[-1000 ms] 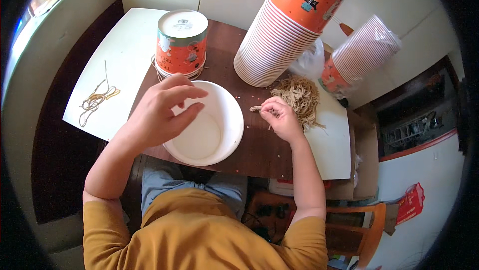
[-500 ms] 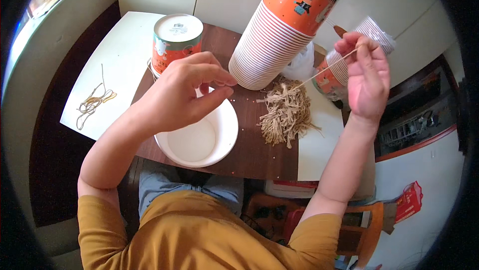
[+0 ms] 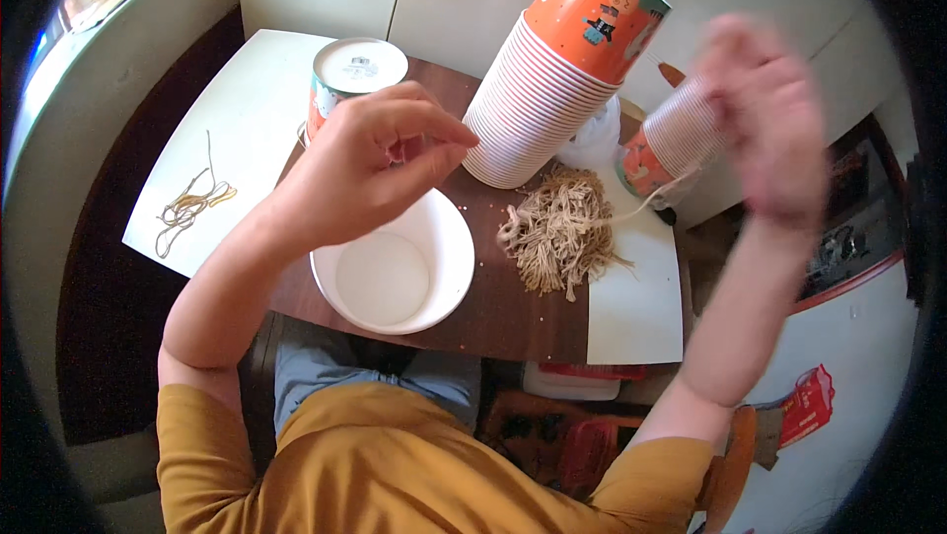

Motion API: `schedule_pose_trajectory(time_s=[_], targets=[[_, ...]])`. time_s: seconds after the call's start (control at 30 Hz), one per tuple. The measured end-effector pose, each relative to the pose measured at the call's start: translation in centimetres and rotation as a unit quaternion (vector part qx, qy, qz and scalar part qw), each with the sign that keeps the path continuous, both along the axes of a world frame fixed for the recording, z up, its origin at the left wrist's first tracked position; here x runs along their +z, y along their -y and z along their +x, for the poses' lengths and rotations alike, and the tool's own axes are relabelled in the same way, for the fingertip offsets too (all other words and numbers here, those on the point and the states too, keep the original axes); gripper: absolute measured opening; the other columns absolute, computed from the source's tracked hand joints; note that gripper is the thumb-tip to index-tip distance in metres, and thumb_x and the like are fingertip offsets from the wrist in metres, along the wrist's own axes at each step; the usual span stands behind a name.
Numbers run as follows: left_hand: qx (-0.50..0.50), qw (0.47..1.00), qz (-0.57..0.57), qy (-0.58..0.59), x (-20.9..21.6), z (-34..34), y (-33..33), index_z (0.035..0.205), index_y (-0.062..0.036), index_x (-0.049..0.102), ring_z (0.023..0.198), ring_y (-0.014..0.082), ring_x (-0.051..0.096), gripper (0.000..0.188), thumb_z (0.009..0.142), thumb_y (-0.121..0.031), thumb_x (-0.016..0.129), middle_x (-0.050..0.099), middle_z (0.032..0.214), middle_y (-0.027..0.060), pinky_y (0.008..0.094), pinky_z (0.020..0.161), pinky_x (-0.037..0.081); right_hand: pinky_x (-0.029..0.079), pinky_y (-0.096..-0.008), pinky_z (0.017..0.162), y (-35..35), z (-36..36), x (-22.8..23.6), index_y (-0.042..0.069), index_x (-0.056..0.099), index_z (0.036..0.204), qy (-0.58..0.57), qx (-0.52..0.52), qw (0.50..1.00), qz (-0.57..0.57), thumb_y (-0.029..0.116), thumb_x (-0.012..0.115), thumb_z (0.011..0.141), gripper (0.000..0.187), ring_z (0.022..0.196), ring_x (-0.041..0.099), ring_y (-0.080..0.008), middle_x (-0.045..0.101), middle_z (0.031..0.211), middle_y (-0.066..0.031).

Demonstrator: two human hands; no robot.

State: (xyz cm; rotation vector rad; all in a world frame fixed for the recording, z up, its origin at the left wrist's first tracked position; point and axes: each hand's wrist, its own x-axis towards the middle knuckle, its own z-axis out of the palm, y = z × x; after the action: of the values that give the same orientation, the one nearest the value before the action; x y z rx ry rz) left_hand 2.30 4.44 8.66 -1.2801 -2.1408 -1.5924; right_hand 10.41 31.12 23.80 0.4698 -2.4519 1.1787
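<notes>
Above the white paper tub [image 3: 383, 283], my left hand [image 3: 380, 164] is held with thumb and forefinger tips pinched together; anything between them is too small to make out. My right hand [image 3: 764, 110] is raised at the upper right and smeared by motion. A beige string [image 3: 651, 201] runs from the string pile [image 3: 562, 233] up towards that hand, and its upper end is lost in the blur. The pile is a tangle of short knotted strands on the brown tabletop. The open tub stands near the table's front edge, with its inside bare.
A tall leaning stack of orange and teal paper tubs [image 3: 543, 90] stands behind the pile. An upturned tub [image 3: 360, 66] is at the back left. Loose strings [image 3: 192, 204] lie on the white left section. Another wrapped stack [image 3: 671, 144] sits far right, beside a clear plastic bag [image 3: 597, 135].
My right hand has swung up and to the right, drawing the string out from the pile. My left hand has stayed almost in place above the tub.
</notes>
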Motion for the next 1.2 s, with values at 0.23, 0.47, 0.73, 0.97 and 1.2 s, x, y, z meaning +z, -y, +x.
schedule_pose_trajectory(time_s=[0.23, 0.47, 0.73, 0.97, 1.2], targets=[[-0.106, 0.993, -0.004, 0.059, -2.1, 2.1, 1.1, 0.112, -0.0044, 0.067, 0.086, 0.0181, 0.064, 0.036, 0.077, 0.004, 0.070, 0.063, 0.101, 0.0093, 0.0290, 0.073, 0.053, 0.035, -0.0161, 0.050, 5.9, -0.4, -14.1, 0.003, 0.063, 0.096, 0.374, 0.100, 0.888, -0.247, 0.016, 0.066, 0.090, 0.015, 0.058, 0.049, -0.0018, 0.064, 0.076, -0.0008], [-0.084, 0.990, 0.009, -0.112, -3.9, 2.6, 1.3, 0.102, -0.0056, 0.068, 0.076, 0.0267, 0.064, 0.026, 0.077, -0.004, 0.072, 0.062, 0.088, 0.0092, 0.0361, 0.067, 0.053, 0.036, -0.0172, 0.049, 6.3, -1.0, -17.3, 0.002, 0.065, 0.100, 0.412, 0.166, 0.847, -0.292, 0.017, 0.067, 0.090, 0.019, 0.055, 0.047, -0.0018, 0.067, 0.078, -0.0031], [-0.029, 0.990, 0.011, -0.141, -5.8, 2.9, 2.3, 0.091, -0.0051, 0.069, 0.072, 0.0259, 0.062, 0.014, 0.077, -0.004, 0.071, 0.063, 0.082, 0.0076, 0.0358, 0.062, 0.051, 0.045, -0.0177, 0.061, 6.9, -0.1, -18.0, 0.001, 0.066, 0.101, 0.407, 0.157, 0.847, -0.304, 0.013, 0.069, 0.088, 0.018, 0.070, 0.058, -0.0039, 0.069, 0.086, -0.0039], [-0.022, 0.997, -0.003, -0.076, -6.2, 3.6, 2.7, 0.087, -0.0048, 0.066, 0.073, 0.0264, 0.061, 0.013, 0.076, -0.004, 0.072, 0.062, 0.081, 0.0075, 0.0365, 0.066, 0.050, 0.050, -0.0208, 0.072, 8.9, 1.2, -18.1, 0.000, 0.067, 0.099, 0.306, 0.097, 0.927, -0.196, 0.011, 0.068, 0.089, 0.015, 0.079, 0.061, -0.0048, 0.068, 0.088, -0.0011], [0.004, 0.993, -0.049, -0.110, -4.2, 3.5, 4.2, 0.087, -0.0042, 0.066, 0.078, 0.0253, 0.063, 0.015, 0.075, 0.001, 0.072, 0.063, 0.086, 0.0092, 0.0342, 0.073, 0.051, 0.045, -0.0213, 0.062, 10.3, 0.2, -17.8, -0.001, 0.067, 0.092, 0.226, 0.082, 0.963, -0.126, 0.012, 0.067, 0.087, 0.013, 0.069, 0.055, -0.0042, 0.065, 0.079, -0.0003]])
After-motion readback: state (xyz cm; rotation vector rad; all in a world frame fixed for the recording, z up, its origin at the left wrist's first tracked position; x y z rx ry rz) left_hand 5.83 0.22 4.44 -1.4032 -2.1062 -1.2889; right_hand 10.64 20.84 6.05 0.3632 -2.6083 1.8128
